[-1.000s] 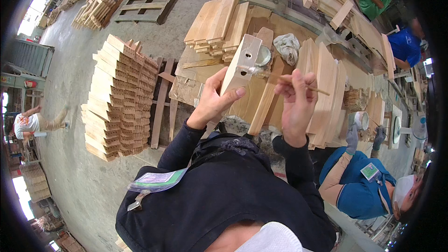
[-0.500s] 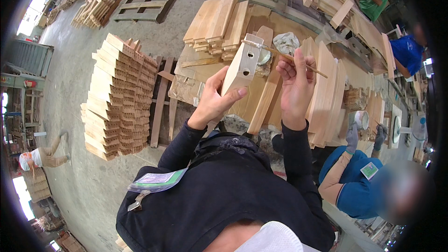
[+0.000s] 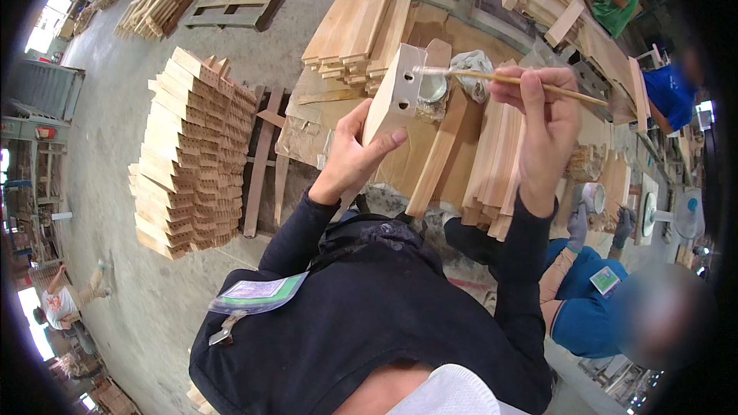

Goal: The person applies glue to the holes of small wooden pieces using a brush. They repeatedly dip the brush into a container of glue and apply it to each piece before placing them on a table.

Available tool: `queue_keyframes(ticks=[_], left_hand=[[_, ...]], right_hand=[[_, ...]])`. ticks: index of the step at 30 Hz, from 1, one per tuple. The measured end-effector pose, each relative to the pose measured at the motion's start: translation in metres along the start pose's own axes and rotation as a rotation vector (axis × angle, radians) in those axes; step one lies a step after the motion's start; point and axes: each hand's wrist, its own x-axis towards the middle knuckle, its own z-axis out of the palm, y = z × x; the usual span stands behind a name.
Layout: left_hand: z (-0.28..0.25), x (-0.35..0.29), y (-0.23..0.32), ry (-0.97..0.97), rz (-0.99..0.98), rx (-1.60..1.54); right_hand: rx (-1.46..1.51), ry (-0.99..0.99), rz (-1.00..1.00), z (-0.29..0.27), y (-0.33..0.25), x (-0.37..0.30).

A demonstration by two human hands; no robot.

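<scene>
My left hand (image 3: 355,152) grips a pale wooden board (image 3: 384,111) from below, its end face turned up and toward the right. Two round dark holes show in that face. Between the fingers and thumb of my right hand (image 3: 544,111) is a thin wooden stick (image 3: 503,78), held nearly level. The whitish, wet-looking tip of the stick is at the end face, by the upper hole; whether it touches the wood I cannot tell. Just right of the board, a round container of white stuff (image 3: 433,89) stands on the cardboard-covered bench, beside a crumpled white cloth (image 3: 470,69).
Boards (image 3: 350,27) lie stacked at the bench's far left, and more boards (image 3: 492,161) lie at its right. A tall stack of drilled wood pieces (image 3: 188,157) stands on the left. A gloved co-worker in blue (image 3: 584,300) works close at my right.
My right hand has moved right and turned with the stick. The stick's tip has shifted from the board's upper corner to beside the upper hole. My left hand keeps its hold.
</scene>
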Motion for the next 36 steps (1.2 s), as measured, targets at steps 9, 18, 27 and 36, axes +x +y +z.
queue_keyframes(ticks=[9,18,27,36], left_hand=[[0.007,0.002,0.008,0.03,0.006,-0.047],[0.006,0.002,0.008,0.053,0.027,-0.035],[0.005,0.001,0.008,0.039,0.003,-0.045],[0.005,-0.001,0.004,0.041,0.005,-0.032]], right_hand=[[-0.535,-0.38,-0.375,0.024,-0.019,0.003],[-0.49,-0.405,-0.288,0.033,-0.028,0.012],[-0.432,-0.316,-0.282,0.039,-0.027,0.01],[-0.392,-0.244,-0.355,0.034,-0.035,0.02]])
